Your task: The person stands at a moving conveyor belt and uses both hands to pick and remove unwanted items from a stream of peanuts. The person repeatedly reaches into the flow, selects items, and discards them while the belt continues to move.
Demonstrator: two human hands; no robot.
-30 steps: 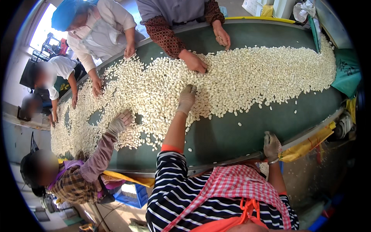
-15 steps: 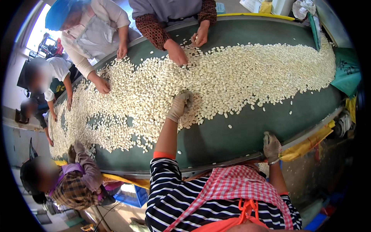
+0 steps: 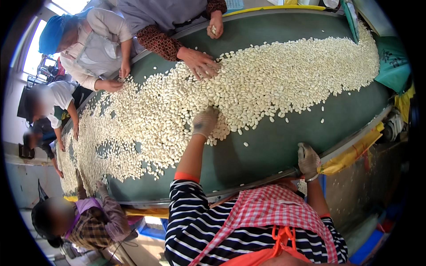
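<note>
White beans [image 3: 266, 84] lie in a long, thick band across a dark green belt [image 3: 262, 162]. My left hand [image 3: 205, 122], in a pale, soiled glove, reaches into the band near its middle. Its back faces up, and its fingertips are hidden at the beans. At the belt's near edge on the right is my right hand [image 3: 308, 159], gloved too, with its fingers curled in. Whatever it may hold is out of sight. A few single beans lie on the bare belt between my hands and the band.
Across the belt, a person's bare hand [image 3: 198, 63] spreads over the beans, while the other hand [image 3: 215, 25] holds some. More people work along the left end. A metal rim [image 3: 355, 144] with yellow sheeting [image 3: 350, 153] borders my side; a green bag [image 3: 392, 66] hangs far right.
My left hand has turned its back upward, with its fingers lower toward the beans. My right hand stays near the edge. Opposite, one hand has opened over the beans and the other has drawn back.
</note>
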